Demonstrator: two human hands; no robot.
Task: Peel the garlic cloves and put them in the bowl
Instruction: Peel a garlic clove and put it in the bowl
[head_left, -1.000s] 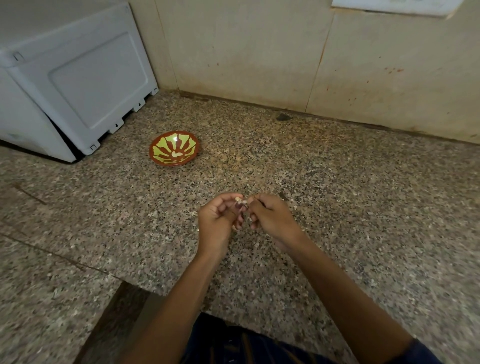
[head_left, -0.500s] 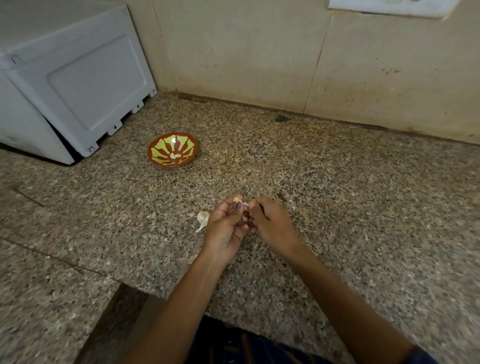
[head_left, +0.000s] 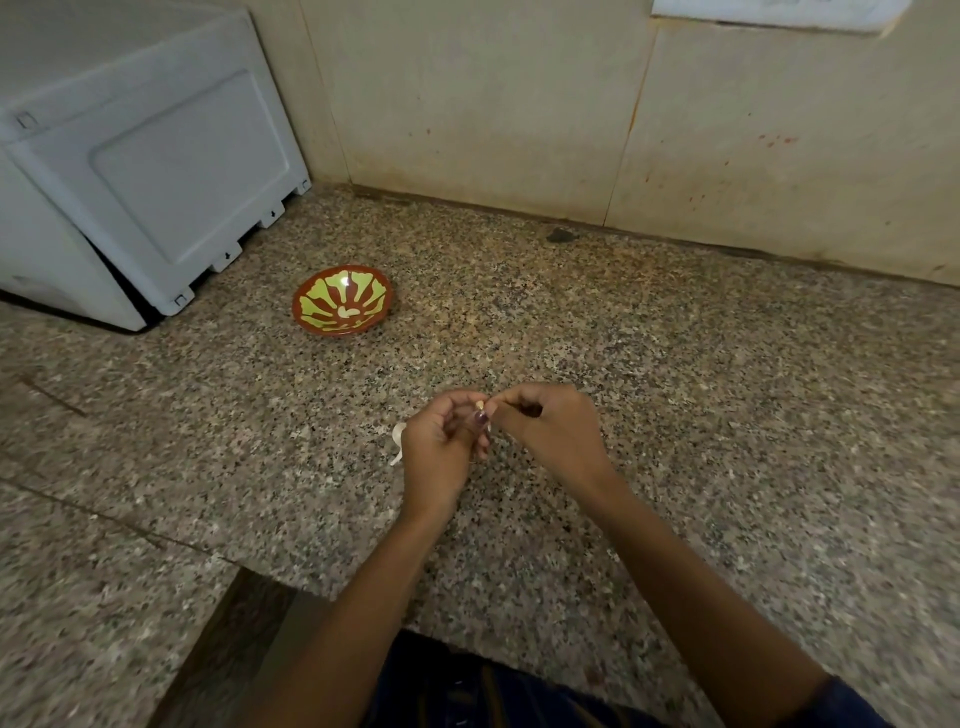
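A tiny pale garlic clove (head_left: 481, 404) shows only as a speck between the fingertips of the left hand (head_left: 441, 452) and the right hand (head_left: 550, 431); whether skin remains on it is too small to tell. Just left of the left hand, a white scrap (head_left: 398, 441) is mostly hidden behind that hand, so its shape is unclear. Far up and left of the hands, a pale piece (head_left: 349, 312) in the bowl (head_left: 311, 325) is too small to identify. Beyond it, the white appliance (head_left: 130, 171) is cut off by the left and top edges.
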